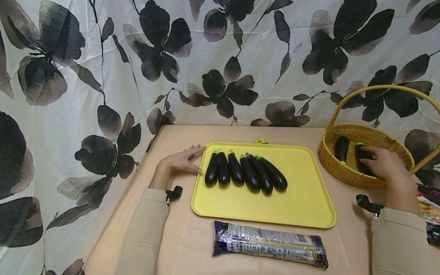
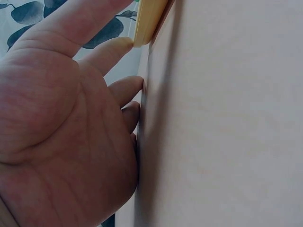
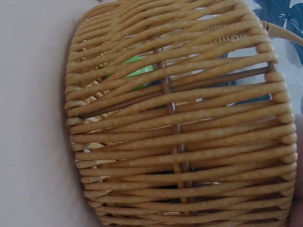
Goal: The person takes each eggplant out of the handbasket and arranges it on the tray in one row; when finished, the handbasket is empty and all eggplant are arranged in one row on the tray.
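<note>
My left hand (image 1: 182, 160) lies at the left edge of the yellow tray (image 1: 302, 198), fingers mostly straight and fingertips right at the rim. In the left wrist view, its palm (image 2: 52, 113) is turned to the camera beside the tray's edge (image 2: 150, 21). Several dark eggplants (image 1: 252, 173) with green stem ends lie side by side on the tray. Inside the wicker basket (image 1: 347, 177), my right hand (image 1: 386, 164) grips an eggplant (image 1: 362, 160) between thumb and fingers. Another eggplant (image 1: 342, 149) rests to its left. The basket's wall (image 3: 180, 123) hides most of this in the right wrist view.
A long, clear-and-purple plastic package (image 1: 269, 243) lies in front of the tray. Behind the tray is a small yellow object (image 1: 261, 141). Colourful printed packaging (image 1: 429, 206) sits at the right edge. The basket's tall handle (image 1: 385, 87) arches above it; a floral curtain (image 1: 213, 49) hangs behind.
</note>
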{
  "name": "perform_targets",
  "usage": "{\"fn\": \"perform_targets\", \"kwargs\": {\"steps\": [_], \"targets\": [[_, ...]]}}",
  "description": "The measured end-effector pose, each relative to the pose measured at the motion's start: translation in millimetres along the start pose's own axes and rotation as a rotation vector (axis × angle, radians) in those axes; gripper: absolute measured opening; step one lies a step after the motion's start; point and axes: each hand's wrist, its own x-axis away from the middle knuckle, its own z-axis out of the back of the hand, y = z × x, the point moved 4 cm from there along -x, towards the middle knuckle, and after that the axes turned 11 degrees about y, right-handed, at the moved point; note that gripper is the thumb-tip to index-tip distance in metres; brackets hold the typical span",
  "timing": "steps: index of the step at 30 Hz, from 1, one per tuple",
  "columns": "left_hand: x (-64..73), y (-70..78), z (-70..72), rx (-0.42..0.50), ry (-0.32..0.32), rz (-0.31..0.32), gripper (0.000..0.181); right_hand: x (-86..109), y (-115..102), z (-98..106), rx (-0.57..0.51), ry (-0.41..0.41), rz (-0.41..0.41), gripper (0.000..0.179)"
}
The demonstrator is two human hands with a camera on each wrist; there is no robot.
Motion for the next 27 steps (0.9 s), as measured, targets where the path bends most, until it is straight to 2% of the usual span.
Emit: {"fn": "perform_targets", "kwargs": {"steps": [9, 13, 27], "targets": [[0.8, 0.3, 0.0, -0.002, -0.001, -0.004, 0.113, -3.4, -1.0, -4.2, 0.019, -0.087, 0.028, 0.064], [0.7, 0.4, 0.2, 0.000, 0.002, -0.003, 0.113, -3.7, -0.4, -4.5, 0.015, -0.090, 0.029, 0.062], [-0.4, 0.1, -0.4, -0.006, 0.004, -0.004, 0.114, 3.5, -7.4, 12.2, -0.065, 0.078, 0.054, 0.052]]}}
